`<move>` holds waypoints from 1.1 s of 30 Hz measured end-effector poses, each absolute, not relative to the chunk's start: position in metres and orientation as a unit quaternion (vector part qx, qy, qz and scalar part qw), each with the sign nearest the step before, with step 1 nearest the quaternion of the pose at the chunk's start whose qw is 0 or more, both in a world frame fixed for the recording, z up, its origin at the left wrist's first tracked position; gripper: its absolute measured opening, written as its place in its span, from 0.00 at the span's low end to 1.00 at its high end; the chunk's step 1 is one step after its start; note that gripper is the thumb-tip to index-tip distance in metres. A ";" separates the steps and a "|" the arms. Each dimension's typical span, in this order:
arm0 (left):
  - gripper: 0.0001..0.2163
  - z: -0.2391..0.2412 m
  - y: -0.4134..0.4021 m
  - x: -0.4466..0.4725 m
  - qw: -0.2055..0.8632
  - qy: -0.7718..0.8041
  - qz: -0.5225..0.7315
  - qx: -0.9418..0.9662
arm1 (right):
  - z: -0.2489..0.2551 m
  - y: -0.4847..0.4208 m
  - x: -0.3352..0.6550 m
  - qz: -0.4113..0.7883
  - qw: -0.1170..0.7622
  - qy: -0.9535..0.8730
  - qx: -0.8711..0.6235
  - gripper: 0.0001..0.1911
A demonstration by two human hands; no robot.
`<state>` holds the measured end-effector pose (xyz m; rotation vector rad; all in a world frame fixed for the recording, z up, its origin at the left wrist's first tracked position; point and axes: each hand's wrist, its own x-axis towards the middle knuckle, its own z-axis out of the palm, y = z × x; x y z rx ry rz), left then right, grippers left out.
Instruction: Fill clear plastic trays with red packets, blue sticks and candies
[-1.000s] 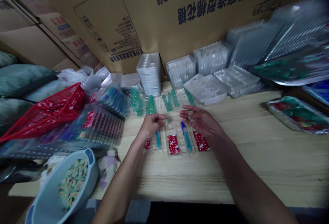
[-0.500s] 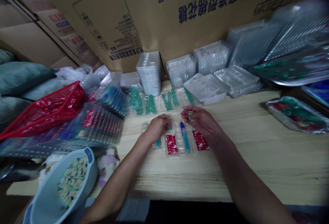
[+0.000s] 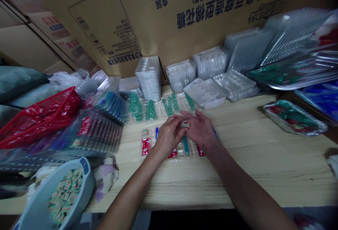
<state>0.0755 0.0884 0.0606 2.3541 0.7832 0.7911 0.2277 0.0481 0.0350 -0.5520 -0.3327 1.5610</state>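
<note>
Clear plastic trays (image 3: 148,142) lie side by side on the wooden table (image 3: 250,159), each with a red packet (image 3: 145,146) and a blue pen (image 3: 185,145). My left hand (image 3: 169,134) and my right hand (image 3: 198,128) meet above the middle trays, fingertips almost touching. Both hands have their fingers curled in a pinch; what they pinch is hidden. Just beyond them lie trays with small green pieces (image 3: 150,108).
A cardboard box wall (image 3: 169,15) stands behind. Stacks of empty clear trays (image 3: 150,77) line the back. A red basket (image 3: 34,115) and packed trays (image 3: 95,131) sit left, a pale blue bowl of small pieces (image 3: 55,196) front left, and metal trays (image 3: 293,117) at right.
Both hands moved together over the middle trays; the left hand shifted right. The leftmost tray with its red packet is now uncovered. The camera tilted slightly.
</note>
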 end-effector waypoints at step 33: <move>0.17 0.055 0.103 0.075 0.675 0.357 0.401 0.506 | 0.034 0.049 0.213 0.568 0.652 -0.303 -0.401 0.19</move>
